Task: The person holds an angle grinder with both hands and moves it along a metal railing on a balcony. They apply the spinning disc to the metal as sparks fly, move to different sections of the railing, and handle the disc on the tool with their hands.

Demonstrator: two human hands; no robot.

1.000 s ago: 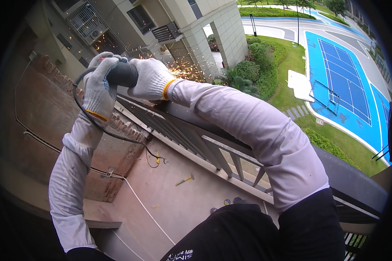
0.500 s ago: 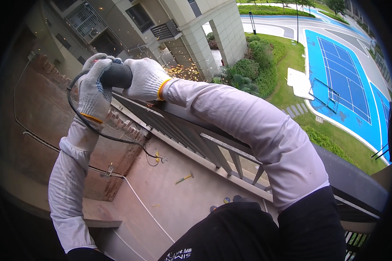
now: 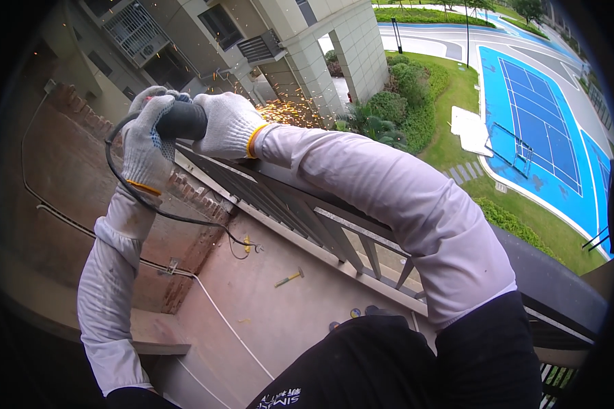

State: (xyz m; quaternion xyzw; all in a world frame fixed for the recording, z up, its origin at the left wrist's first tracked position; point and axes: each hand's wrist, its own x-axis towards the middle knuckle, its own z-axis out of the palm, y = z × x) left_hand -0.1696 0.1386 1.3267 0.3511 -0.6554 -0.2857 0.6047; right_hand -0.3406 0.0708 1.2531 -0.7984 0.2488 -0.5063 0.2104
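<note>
Both hands wear white knitted gloves with yellow-orange cuffs. My left hand [image 3: 150,129] is wrapped round the rear of a dark corded angle grinder [image 3: 183,120]. Farther along its body, my right hand [image 3: 228,123] grips the front end, and its wrist lies just over the dark metal railing [image 3: 300,184]. Bright sparks [image 3: 286,111] fly out beyond the right hand. The grinder's disc and the spot it touches are hidden behind the gloves. From the left hand a black cord [image 3: 164,213] loops down past the forearm.
On the balcony floor [image 3: 252,300] lie a hammer [image 3: 290,277] and a yellow item [image 3: 247,244] near the cord's end. Broken brick edges [image 3: 191,191] line the wall at left. Beyond the railing is a drop to a lawn [image 3: 443,123] and blue sports court [image 3: 539,116].
Hands and grinder hold nearly the same place. The spray of sparks has changed shape, with some sparks scattered higher up.
</note>
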